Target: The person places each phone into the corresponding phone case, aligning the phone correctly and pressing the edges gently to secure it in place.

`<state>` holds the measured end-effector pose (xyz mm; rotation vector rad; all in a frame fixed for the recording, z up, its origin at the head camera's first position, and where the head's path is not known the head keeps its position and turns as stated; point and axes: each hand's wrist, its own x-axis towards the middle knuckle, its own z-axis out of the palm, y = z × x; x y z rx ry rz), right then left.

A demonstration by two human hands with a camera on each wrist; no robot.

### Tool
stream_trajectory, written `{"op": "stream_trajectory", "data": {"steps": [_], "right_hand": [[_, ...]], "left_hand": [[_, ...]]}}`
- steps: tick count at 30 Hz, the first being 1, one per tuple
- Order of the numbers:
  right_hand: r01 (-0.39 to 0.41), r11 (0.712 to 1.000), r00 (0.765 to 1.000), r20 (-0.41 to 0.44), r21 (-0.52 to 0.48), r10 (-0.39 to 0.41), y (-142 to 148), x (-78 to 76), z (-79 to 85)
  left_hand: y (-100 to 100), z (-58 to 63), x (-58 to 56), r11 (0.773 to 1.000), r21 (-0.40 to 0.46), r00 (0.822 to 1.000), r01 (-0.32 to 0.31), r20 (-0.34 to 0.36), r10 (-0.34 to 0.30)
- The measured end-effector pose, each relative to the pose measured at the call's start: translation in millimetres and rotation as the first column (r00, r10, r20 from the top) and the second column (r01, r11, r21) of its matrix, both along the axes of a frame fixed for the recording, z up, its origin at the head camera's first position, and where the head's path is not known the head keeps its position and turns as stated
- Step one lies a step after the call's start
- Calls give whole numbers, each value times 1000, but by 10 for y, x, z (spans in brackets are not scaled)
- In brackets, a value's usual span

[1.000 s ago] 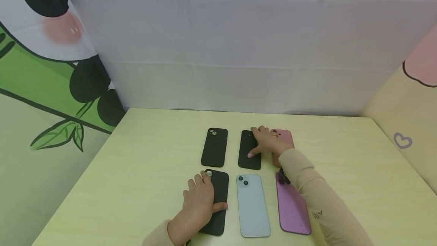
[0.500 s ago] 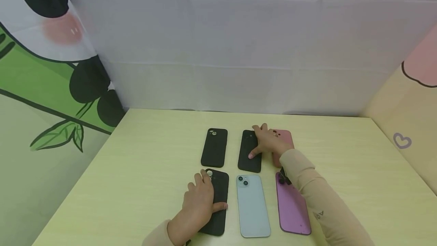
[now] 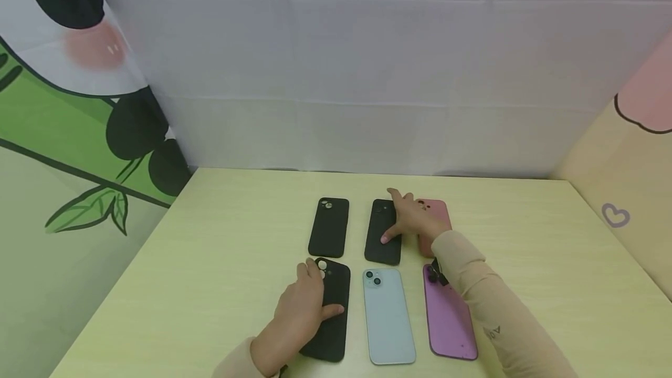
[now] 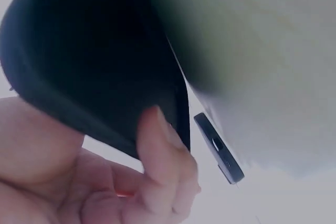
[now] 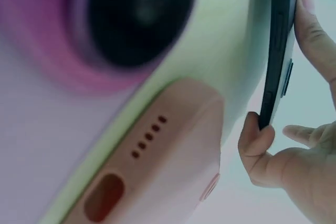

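Observation:
My left hand (image 3: 300,307) holds a black phone case (image 3: 335,328) at the front left; the fingers reach its top left corner and the thumb lies across it. In the left wrist view, a fingertip (image 4: 156,129) overlaps the edge of this dark case (image 4: 89,51). At the back centre, my right hand (image 3: 413,217) has its thumb on a black phone (image 3: 378,232). The right wrist view shows fingers (image 5: 255,142) curled at one end of that phone (image 5: 275,51). Beside it, a pink phone case (image 3: 437,209) is partly covered by the right hand.
A second black phone case (image 3: 329,229) lies at the back left. Along the front are a light blue phone (image 3: 388,319) and a purple phone (image 3: 451,319), partly under the right sleeve (image 3: 499,308). The pale table (image 3: 210,249) meets a grey sheet (image 3: 341,133) behind.
My left hand has shifted slightly left, its thumb drawing back across the case. The right index finger has lifted outward; the black phone has slid slightly toward me since a second ago.

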<state>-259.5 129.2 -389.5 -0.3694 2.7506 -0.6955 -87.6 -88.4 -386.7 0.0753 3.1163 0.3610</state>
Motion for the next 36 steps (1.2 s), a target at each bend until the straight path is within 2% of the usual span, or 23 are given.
{"op": "stream_trajectory", "data": {"steps": [5,11,14,17,23,26,28,31,36], "right_hand": [[11,1000,1000,-20,-21,-11,12,-8,-1],[39,992,999,-34,-120,-43,26,-8,20],[72,980,997,-2,-186,-73,35,2,24],[140,950,990,61,-280,-128,38,12,27],[318,860,946,195,-399,-259,19,6,31],[375,814,923,261,-443,-284,14,20,43],[390,792,916,286,-470,-282,13,33,50],[410,775,907,305,-481,-291,10,45,60],[421,799,900,310,-430,-307,17,68,74]], "left_hand": [[-50,32,-24,999,30,999,28,-23,-28],[-61,75,-23,998,47,999,41,-37,-39],[-62,85,-23,998,44,998,47,-37,-45],[-65,93,-27,998,46,999,48,-26,-47],[-78,94,-32,997,53,999,49,-18,-48],[-84,93,-34,997,53,998,62,-33,-60],[-87,91,-39,996,54,997,67,-38,-65],[-90,82,-47,996,59,998,64,-31,-63],[-89,94,-61,995,82,999,48,-8,-48]]}}
